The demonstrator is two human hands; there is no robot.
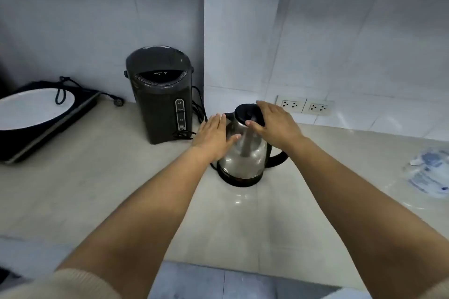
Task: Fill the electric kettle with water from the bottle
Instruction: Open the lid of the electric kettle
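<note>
A steel electric kettle [245, 158] with a black lid [245, 113], black handle and black base stands on the beige counter [121, 177], lid down. My left hand [213, 135] lies flat against the kettle's left side, fingers straight. My right hand [272, 120] is cupped over the lid, thumb on its front rim and fingers over its back. A clear plastic water bottle [427, 175] with a blue label lies on its side at the counter's far right edge, partly cut off by the frame.
A dark electric water dispenser [159, 94] stands left of the kettle with its cord beside it. An induction cooker holding a white pan [31, 109] sits far left. Two wall sockets [305, 105] are behind the kettle. The counter's front edge runs near my elbows.
</note>
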